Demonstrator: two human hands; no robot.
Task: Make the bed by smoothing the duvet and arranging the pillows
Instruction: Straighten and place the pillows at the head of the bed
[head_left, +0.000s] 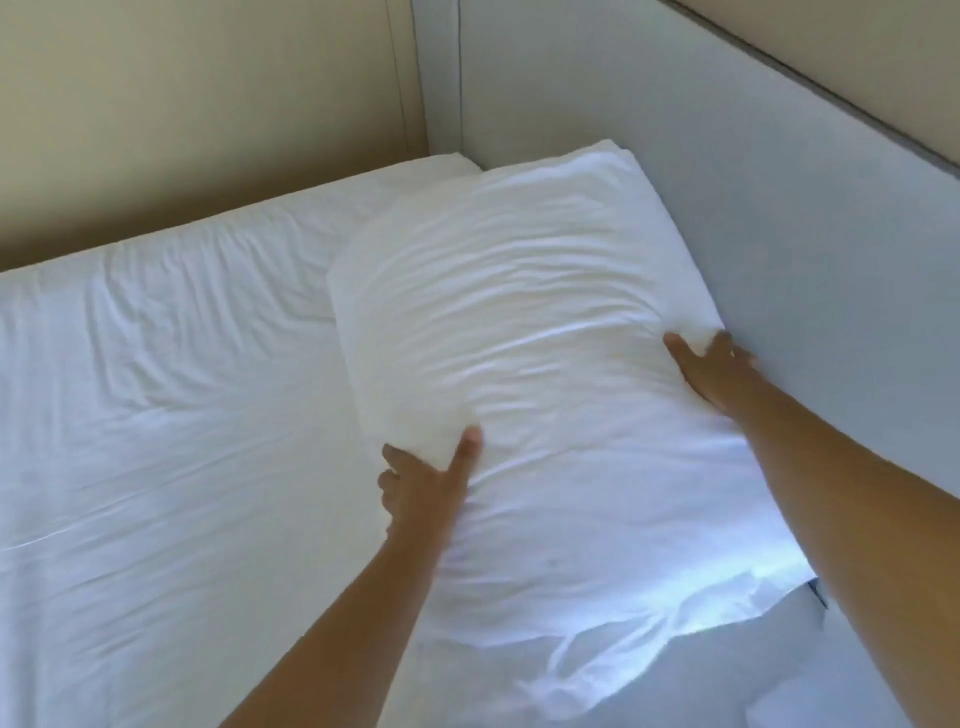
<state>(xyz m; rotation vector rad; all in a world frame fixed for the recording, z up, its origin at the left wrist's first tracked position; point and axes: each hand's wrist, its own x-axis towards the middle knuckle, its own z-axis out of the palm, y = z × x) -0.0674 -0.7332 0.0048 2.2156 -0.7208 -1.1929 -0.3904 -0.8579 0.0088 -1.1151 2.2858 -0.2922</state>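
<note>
White and heavily creased, the pillow (519, 322) lies at the head of the bed (156, 441), tucked into the far corner with its long right side up against the grey padded headboard (675, 156). The person has it by both sides. The left hand (426, 483) grips the near left edge, thumb (467, 447) pressed on top and the fingers curled down around the side. The right hand (717, 374) holds the opposite edge, right where the pillow meets the headboard, thumb (680, 348) lying across the top; its fingers are blurred and dip behind the edge, so I can't tell just how they sit. Both bare forearms reach in from the near side. The pillowcase's loose end (597, 623) trails flat and rumpled towards the person. Around the pillow the bed's white cover is wrinkled, with a long fold running across it. Beyond the bed's far side stands a beige wall (182, 104).
</note>
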